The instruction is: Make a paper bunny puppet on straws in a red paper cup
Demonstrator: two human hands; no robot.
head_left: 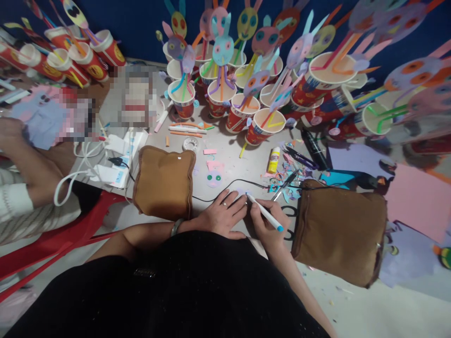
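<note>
The right hand (270,227) holds a white and blue marker (265,212). The left hand (226,212) lies flat nearby. Red cups (259,136) stand behind.

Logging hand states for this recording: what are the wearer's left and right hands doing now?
Left hand: open, palm down, fingers slightly spread.
Right hand: closed around a white marker with a blue end.

From left hand (225,213), facing cups (216,109) at twelve o'clock, glue stick (274,160) at one, cushion (164,182) at ten, second cushion (340,232) at three
</note>
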